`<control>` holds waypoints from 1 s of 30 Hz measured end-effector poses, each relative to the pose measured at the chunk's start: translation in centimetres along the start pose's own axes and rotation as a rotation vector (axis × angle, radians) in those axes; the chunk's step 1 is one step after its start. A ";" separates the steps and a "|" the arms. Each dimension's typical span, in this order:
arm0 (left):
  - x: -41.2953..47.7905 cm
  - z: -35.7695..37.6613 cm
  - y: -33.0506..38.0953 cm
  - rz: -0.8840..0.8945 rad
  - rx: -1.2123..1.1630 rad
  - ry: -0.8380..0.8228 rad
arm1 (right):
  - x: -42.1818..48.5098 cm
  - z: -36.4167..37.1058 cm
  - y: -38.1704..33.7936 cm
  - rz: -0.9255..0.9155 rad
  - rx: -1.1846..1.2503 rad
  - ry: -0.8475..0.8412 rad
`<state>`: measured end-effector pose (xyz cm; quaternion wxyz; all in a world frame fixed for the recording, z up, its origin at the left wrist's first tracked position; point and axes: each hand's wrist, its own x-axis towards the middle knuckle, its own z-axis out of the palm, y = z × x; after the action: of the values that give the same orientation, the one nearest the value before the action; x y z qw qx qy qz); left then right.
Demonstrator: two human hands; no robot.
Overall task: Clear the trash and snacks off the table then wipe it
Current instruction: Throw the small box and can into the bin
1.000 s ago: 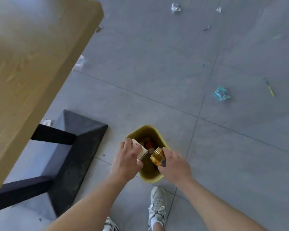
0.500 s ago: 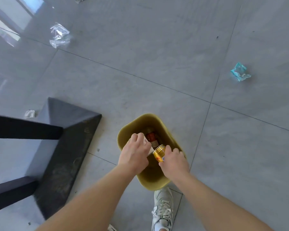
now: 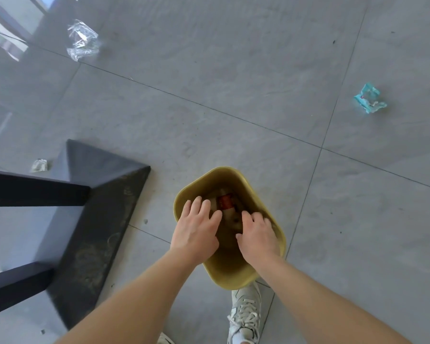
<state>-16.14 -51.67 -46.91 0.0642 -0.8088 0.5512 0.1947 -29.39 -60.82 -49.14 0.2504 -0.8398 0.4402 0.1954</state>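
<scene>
Grey tiled floor (image 3: pixel 233 95), seen from above, with the dark base of the table (image 3: pixel 90 219) at left; the worktop itself is out of view. A yellow bin (image 3: pixel 233 276) stands on the floor just ahead of a white shoe (image 3: pixel 246 316). The left hand (image 3: pixel 196 232) and right hand (image 3: pixel 257 238) hover over the bin's mouth, fingers spread and holding nothing. Half a second ago the left hand held a pale carton and the right a gold can; both have now been let go and lie among the trash in the bin, where a red-labelled item (image 3: pixel 226 201) shows. This load is judged delivered. A clear wrapper (image 3: pixel 82 40), a teal wrapper (image 3: pixel 369 98) and a small scrap (image 3: pixel 39 165) lie on the floor, well apart from the bin. Wiping appears still to come.
</scene>
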 end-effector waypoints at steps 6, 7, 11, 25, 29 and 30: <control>-1.7 -1.5 -0.3 -0.087 0.010 0.050 | -1.2 -2.4 -1.1 -0.096 -0.007 0.039; -1.9 -1.9 -0.4 -0.095 0.009 0.059 | -1.4 -2.9 -1.3 -0.097 -0.007 0.041; -2.7 -3.7 -0.9 -0.120 0.004 0.075 | -2.3 -4.7 -2.2 -0.107 -0.025 0.053; -9.8 -16.1 -0.1 -0.171 -0.022 0.122 | -9.6 -14.8 -6.0 -0.208 -0.112 0.161; -13.4 -22.1 0.4 -0.209 -0.065 0.161 | -13.9 -19.9 -7.3 -0.277 -0.177 0.216; -14.3 -23.7 0.5 -0.221 -0.079 0.175 | -15.0 -21.3 -7.8 -0.290 -0.192 0.236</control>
<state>-15.29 -47.03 -19.69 0.0048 -0.8804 0.4541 0.1367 -28.66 -60.02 -21.99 0.1417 -0.9315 0.3201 0.0988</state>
